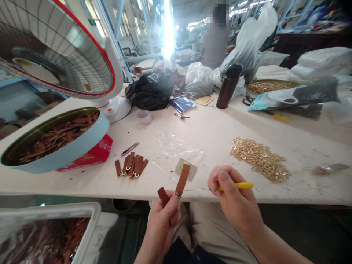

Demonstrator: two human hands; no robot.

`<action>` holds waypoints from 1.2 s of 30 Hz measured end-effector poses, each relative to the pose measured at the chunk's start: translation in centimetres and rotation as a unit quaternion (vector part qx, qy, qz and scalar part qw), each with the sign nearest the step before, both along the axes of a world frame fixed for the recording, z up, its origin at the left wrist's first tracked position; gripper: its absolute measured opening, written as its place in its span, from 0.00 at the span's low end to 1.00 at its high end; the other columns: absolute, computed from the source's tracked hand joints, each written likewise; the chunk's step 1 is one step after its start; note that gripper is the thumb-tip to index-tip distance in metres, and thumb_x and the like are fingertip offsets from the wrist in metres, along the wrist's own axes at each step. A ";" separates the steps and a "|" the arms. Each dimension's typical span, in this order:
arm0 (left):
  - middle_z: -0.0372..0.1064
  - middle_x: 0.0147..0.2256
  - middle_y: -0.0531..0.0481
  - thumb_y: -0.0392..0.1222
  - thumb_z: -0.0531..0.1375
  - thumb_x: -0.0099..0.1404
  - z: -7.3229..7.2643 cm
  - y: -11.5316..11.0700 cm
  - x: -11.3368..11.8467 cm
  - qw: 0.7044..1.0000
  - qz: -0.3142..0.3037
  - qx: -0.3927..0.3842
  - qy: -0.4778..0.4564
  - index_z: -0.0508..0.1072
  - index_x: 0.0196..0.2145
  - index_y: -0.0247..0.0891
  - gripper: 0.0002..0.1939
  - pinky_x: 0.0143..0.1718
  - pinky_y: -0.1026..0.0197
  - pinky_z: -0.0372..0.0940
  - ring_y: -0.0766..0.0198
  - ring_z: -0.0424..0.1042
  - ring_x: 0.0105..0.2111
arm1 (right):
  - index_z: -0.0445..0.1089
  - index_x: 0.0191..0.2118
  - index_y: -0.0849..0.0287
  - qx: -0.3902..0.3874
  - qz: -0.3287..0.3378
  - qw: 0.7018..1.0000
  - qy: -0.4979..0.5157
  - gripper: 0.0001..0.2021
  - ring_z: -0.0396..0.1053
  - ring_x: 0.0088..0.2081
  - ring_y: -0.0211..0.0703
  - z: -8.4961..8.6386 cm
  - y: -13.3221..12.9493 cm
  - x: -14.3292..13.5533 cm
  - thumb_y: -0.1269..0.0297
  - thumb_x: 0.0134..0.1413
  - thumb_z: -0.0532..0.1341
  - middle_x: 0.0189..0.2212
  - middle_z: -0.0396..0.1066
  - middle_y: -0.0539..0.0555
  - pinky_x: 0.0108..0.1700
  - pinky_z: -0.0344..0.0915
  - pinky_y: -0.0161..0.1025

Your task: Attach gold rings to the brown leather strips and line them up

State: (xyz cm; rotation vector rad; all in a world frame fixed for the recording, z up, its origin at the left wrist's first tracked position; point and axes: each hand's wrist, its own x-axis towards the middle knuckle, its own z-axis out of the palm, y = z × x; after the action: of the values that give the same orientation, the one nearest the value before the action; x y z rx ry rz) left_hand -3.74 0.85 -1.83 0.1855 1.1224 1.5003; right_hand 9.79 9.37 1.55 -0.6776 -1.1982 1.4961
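At the front edge of the table my left hand (166, 212) pinches a brown leather strap (183, 179) threaded through a small metal ring (177, 195). A second brown end (163, 196) sticks out on its left. Closed around a yellow-handled awl (243, 185), my right hand (229, 194) keeps its thin shaft pointing left, the tip close to the strap. Behind the strap lies a small grey plate (192, 171) with a bright green spot. Several brown straps with rings (133, 165) form a small pile to the left. Loose gold-coloured rings (258, 157) are heaped at the right.
A round tin (68, 148) of brown strips rests on a red box (101, 152), beside a white fan (114, 108). Thread snips (130, 148), a tape roll (144, 117), and a dark bottle (229, 88) stand farther back. A white bin (96, 220) sits at lower left.
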 end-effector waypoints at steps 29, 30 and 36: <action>0.52 0.15 0.62 0.40 0.64 0.50 1.3 0.2 1.9 0.999 0.028 0.004 0.037 0.65 0.26 0.35 0.11 0.18 0.69 0.41 0.76 0.46 0.16 | 0.63 0.25 0.58 0.050 0.078 0.971 -0.219 0.17 0.56 0.23 0.37 -1.8 0.2 1.9 0.53 0.59 0.51 0.19 0.57 0.46 0.26 0.53 0.34; 0.51 0.15 0.62 0.41 0.64 0.49 1.5 0.3 2.0 0.998 0.030 0.001 0.053 0.65 0.25 0.35 0.10 0.18 0.69 0.41 0.76 0.46 0.16 | 0.63 0.26 0.58 0.056 0.111 0.966 -0.224 0.17 0.57 0.24 0.37 -1.9 0.1 1.5 0.52 0.59 0.51 0.19 0.58 0.47 0.26 0.54 0.34; 0.52 0.16 0.62 0.43 0.63 0.48 2.2 0.0 2.6 0.992 0.029 -0.025 0.122 0.66 0.24 0.36 0.10 0.19 0.69 0.43 0.75 0.46 0.16 | 0.61 0.24 0.59 0.066 0.177 0.955 -0.228 0.16 0.55 0.24 0.37 -1.6 -0.2 -0.2 0.55 0.57 0.52 0.20 0.57 0.47 0.26 0.52 0.34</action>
State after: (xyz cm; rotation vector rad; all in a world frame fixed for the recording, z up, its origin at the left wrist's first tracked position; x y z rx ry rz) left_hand -1.15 0.89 0.37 0.3118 1.3689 1.5287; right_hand 9.62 9.13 -0.06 -0.7698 -1.8355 1.5779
